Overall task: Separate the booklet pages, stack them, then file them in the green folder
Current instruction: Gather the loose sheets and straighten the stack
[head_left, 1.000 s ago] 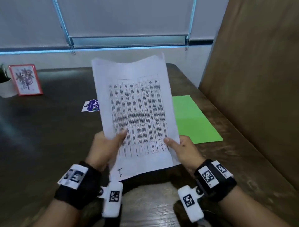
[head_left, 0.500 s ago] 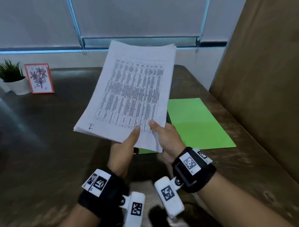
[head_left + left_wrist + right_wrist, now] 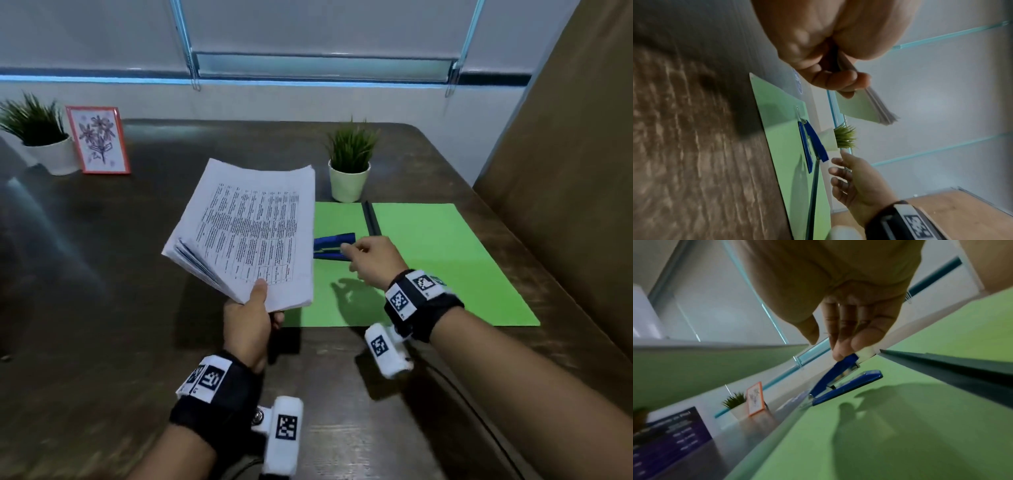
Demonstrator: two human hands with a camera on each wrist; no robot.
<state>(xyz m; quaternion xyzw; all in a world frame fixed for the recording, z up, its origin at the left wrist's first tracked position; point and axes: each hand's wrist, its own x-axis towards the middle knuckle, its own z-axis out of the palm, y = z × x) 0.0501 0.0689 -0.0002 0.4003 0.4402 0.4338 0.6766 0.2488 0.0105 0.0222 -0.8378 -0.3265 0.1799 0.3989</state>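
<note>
My left hand (image 3: 262, 294) grips the stapled booklet (image 3: 250, 233) by its near edge, thumb on the printed top page, and holds it tilted above the dark table. Its pages fan apart at the left corner. The green folder (image 3: 428, 260) lies open and flat to the right, and a blue stapler (image 3: 334, 246) sits on its left half. My right hand (image 3: 352, 251) reaches over the folder. In the right wrist view its straight fingers (image 3: 849, 337) touch the raised top arm of the stapler (image 3: 838, 382). The left wrist view shows the booklet (image 3: 865, 107) pinched between thumb and fingers.
A small potted plant (image 3: 349, 164) stands just behind the folder. Another plant (image 3: 41, 137) and an orange-framed flower picture (image 3: 97, 140) sit at the back left. A brown panel (image 3: 565, 171) rises along the right edge. A black strip (image 3: 371, 219) runs down the folder's middle.
My right hand let go of the booklet and moved right onto the stapler. The left hand alone now holds the booklet, lower and further left.
</note>
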